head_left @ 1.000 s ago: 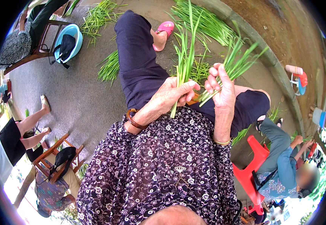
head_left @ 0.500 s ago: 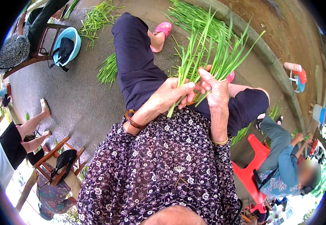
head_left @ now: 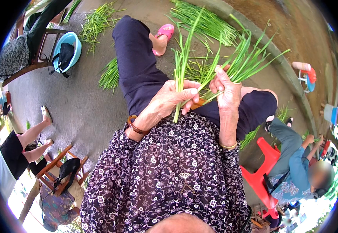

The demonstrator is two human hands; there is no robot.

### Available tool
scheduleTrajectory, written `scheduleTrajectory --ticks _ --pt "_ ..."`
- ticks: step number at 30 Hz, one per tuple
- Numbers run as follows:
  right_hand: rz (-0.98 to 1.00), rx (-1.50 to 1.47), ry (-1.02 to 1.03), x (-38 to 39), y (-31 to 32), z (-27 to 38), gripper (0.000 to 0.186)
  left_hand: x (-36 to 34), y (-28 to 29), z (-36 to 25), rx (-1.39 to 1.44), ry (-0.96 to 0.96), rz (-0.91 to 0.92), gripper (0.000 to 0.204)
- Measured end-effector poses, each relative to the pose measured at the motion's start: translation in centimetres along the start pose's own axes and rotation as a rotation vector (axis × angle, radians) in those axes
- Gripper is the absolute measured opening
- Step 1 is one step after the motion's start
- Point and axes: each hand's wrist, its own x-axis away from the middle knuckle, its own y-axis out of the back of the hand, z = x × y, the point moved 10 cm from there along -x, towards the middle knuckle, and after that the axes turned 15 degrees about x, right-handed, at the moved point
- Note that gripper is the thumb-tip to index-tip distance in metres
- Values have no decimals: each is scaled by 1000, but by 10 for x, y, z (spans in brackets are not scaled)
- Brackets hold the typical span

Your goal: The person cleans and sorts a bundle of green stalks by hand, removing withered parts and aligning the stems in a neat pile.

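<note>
My left hand (head_left: 173, 95) is closed round a small bunch of chives (head_left: 182, 64), long flat green leaves with paler stem ends pointing toward my lap. Close beside it, my right hand (head_left: 228, 87) pinches a fuller bunch of chives (head_left: 248, 64) whose leaves fan out to the far right. A few strands (head_left: 210, 74) slant between the two hands, their lower ends at my left fingertips. Both hands are above my lap, between my spread knees. An orange-brown edge (head_left: 197, 104) shows partly under them; what it belongs to is hidden.
A big heap of chives (head_left: 206, 21) lies on the ground ahead, with loose scraps (head_left: 196, 68) nearer. Other piles lie left (head_left: 110, 73) and far left (head_left: 97, 25). A light-blue basin (head_left: 71, 40) holds a black bag. A red stool (head_left: 264, 163) and a seated person (head_left: 293, 171) are at right.
My hands have moved slightly apart. The right bunch has tilted further to the right, and the left bunch stands more upright, with a few strands now stretched between the hands.
</note>
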Motion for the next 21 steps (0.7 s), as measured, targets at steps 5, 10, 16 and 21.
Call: scheduleTrajectory --ticks 5,10,16,21 --pt "17 -79 58 -1 -1 7 10 -2 11 -5 25 -87 -90 24" --pt "-20 -232 118 -6 26 9 15 -1 16 -11 92 -141 -81 24" --pt "-70 -332 272 -3 63 39 20 -3 22 -12 209 -131 -87 24" --pt "-201 -321 428 8 111 72 23 -5 27 -19 314 -156 -55 26"
